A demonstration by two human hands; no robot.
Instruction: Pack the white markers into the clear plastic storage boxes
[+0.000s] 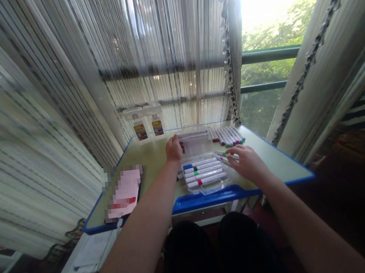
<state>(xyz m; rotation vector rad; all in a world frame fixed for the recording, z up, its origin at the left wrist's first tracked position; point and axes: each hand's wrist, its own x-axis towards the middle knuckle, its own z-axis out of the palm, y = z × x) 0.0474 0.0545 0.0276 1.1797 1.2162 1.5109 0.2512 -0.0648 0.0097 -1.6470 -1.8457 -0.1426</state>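
An open clear plastic case (211, 188) lies near the desk's front edge with several white markers (203, 172) in it, their bands blue, green, purple and red. My left hand (173, 148) rests closed at the case's far left corner, by its raised lid (193, 140); what it grips is hidden. My right hand (248, 161) lies to the right of the case, fingers curled over a white marker with a green band (225, 153). A row of several loose markers (226, 135) lies beyond, at the back of the desk.
The small desk (279, 161) has a blue rim and stands against curtains and a window. Two packaged items (148, 125) lean at the back left. A blurred pink-white object (123, 195) lies at the front left. Papers (90, 254) sit below the desk's left side.
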